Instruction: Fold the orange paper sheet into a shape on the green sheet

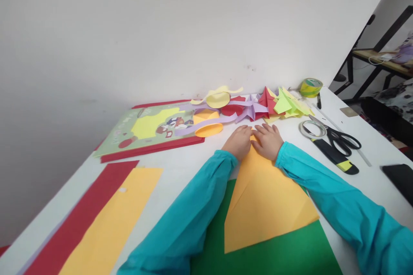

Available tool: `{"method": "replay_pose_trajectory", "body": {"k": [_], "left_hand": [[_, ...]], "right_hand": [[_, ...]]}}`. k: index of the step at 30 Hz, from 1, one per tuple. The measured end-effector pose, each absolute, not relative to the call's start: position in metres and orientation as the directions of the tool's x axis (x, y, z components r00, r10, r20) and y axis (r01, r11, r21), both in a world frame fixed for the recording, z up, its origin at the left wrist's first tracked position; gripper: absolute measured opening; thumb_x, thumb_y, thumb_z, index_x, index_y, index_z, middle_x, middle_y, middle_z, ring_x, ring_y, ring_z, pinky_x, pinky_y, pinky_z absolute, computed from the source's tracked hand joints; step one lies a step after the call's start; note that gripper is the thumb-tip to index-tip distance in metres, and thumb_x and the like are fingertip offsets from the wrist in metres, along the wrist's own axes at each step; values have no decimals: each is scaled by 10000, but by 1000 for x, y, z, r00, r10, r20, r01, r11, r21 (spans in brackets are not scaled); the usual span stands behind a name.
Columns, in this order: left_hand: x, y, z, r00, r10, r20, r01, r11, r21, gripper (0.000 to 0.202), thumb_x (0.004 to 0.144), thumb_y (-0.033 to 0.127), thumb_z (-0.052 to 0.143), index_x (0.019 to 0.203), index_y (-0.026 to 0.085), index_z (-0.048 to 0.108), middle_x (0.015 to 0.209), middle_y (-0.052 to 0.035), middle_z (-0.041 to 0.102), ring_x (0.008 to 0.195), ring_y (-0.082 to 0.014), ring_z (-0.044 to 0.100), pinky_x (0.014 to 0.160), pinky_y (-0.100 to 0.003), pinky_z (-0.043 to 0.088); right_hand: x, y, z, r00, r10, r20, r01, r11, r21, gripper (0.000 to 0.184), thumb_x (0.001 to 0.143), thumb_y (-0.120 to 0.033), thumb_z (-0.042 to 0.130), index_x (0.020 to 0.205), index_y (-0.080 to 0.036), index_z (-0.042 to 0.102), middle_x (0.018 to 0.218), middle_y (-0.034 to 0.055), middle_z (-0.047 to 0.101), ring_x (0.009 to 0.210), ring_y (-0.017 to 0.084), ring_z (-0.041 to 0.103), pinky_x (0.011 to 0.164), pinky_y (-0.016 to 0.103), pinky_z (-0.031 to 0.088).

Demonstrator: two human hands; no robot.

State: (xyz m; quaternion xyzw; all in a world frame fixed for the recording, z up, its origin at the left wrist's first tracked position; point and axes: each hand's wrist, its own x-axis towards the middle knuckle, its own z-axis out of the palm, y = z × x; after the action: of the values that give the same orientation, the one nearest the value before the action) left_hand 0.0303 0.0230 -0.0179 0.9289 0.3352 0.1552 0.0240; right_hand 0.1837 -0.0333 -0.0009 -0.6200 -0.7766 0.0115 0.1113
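A sheet of orange paper (271, 197), folded toward a narrow point at its far end, lies over a green sheet (274, 253). At that far point my left hand (238, 142) has its fingers closed on the left edge of the paper. Right beside it, my right hand (267, 142) presses and holds the same tip from the other side, fingers bent. A fold line runs along the paper's left side, and its wide end spreads toward me. The very tip is partly covered by my fingers.
Red strips (87, 210) and an orange strip (119, 210) lie at left. Behind are a decorated booklet (129, 146), curled paper pieces (208, 130) and folded paper shapes (288, 105). At right are scissors (342, 141), a cutter (335, 157), clear tape (312, 129) and yellow tape (311, 88).
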Motion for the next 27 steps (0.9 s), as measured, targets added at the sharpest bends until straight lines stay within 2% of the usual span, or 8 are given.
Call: {"method": "replay_pose_trajectory", "body": {"k": [6, 12, 19, 27], "left_hand": [[29, 24, -19, 736, 613, 288, 596, -788, 154, 426, 788, 73, 416, 1196, 62, 538, 1313, -185, 552, 1266, -281, 472, 1082, -474, 390], [28, 22, -9, 760, 584, 286, 570, -810, 138, 365, 799, 75, 409, 1131, 88, 560, 1230, -173, 597, 1199, -277, 506, 1082, -492, 372], [26, 21, -5, 767, 582, 271, 573, -811, 119, 362, 815, 73, 405, 1150, 53, 542, 1199, -183, 602, 1162, -270, 516, 1088, -455, 368], [23, 22, -7, 763, 587, 272, 580, -807, 113, 344, 827, 85, 410, 1147, 90, 535, 1195, -147, 609, 1145, -255, 526, 1082, -449, 377]], "right_hand": [[183, -34, 1, -207, 968, 138, 963, 227, -145, 485, 914, -391, 415, 1355, -210, 498, 1452, 89, 459, 1341, 335, 335, 1072, 593, 226], [183, -34, 2, -211, 968, 136, 965, 229, -130, 489, 918, -399, 404, 1355, -202, 498, 1450, 95, 461, 1338, 333, 337, 1068, 595, 234], [183, -35, 3, -208, 968, 141, 964, 227, -138, 481, 919, -397, 410, 1349, -203, 504, 1446, 94, 467, 1338, 334, 339, 1066, 597, 241], [183, -34, 2, -209, 967, 145, 962, 230, -146, 479, 920, -400, 410, 1344, -203, 511, 1446, 90, 469, 1338, 333, 339, 1069, 602, 234]]}}
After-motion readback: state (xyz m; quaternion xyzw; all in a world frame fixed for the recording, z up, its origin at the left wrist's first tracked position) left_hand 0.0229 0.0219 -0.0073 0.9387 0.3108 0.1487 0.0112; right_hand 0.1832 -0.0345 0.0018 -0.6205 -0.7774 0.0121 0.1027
